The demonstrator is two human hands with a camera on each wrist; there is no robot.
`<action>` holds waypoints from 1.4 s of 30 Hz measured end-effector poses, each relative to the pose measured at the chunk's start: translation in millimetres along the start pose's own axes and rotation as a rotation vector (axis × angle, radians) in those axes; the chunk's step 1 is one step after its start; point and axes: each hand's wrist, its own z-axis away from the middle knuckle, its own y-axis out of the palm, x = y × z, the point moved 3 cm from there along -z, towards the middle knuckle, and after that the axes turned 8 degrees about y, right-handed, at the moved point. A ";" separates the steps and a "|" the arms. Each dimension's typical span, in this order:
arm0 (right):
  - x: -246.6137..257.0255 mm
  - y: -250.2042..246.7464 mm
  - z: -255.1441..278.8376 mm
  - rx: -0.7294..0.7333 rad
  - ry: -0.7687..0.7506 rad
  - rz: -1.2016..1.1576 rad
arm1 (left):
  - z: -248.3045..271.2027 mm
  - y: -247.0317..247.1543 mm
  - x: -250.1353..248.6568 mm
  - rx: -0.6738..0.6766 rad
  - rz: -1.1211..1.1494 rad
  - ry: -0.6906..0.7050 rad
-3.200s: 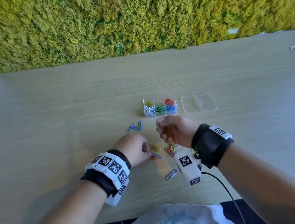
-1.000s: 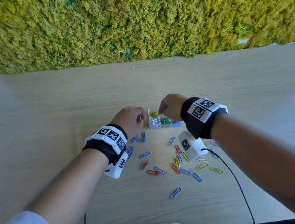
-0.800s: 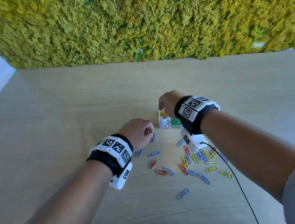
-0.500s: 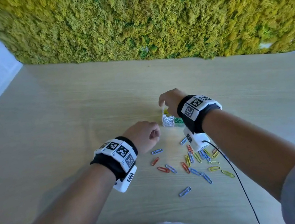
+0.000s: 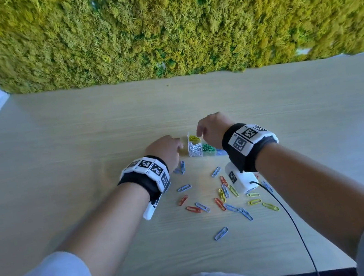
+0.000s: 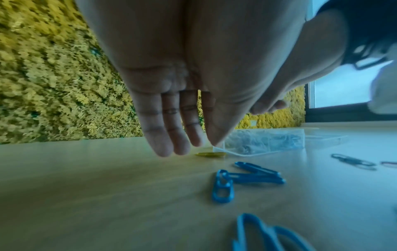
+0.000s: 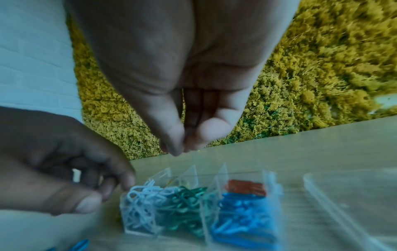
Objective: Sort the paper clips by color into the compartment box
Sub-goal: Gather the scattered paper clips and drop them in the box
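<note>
Both hands have reached the clear plastic compartment box (image 5: 198, 147); the right hand (image 5: 212, 128) pinches together, contents unclear; the left hand (image 5: 166, 151) hangs loosely curled. Loose coloured wire paper clips (image 5: 224, 197) are light, slippery; pinch edges.

Clear compartment box (image 5: 198, 149) partly filled; coloured paper clips (image 5: 228, 198) scattered before it

Bare table (image 5: 83, 159) left of hands; compartment box (image 5: 198, 149) wedged between them; loose clips (image 5: 224, 198) scattered behind wrists.

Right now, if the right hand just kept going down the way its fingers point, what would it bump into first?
Probably the clear box: the right hand hangs fingertips-down over its far compartments, near the yellow clips. Depth is hard to judge.
</note>
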 end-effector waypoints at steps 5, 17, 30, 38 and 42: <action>-27.0 3.0 36.1 0.068 -0.020 0.074 | -20.5 -4.4 1.8 -0.002 -0.116 0.029; -86.6 47.6 80.5 0.207 0.177 0.082 | -19.8 -8.1 9.7 0.051 0.005 0.016; -89.4 57.0 90.6 0.148 0.150 0.122 | 26.4 2.4 -32.1 0.155 0.980 -0.049; -101.9 58.8 101.8 0.060 0.245 -0.429 | 32.4 25.3 -68.6 0.213 0.458 0.166; -109.6 62.5 114.7 0.103 0.399 -1.299 | 37.2 28.4 -85.3 0.277 0.162 0.347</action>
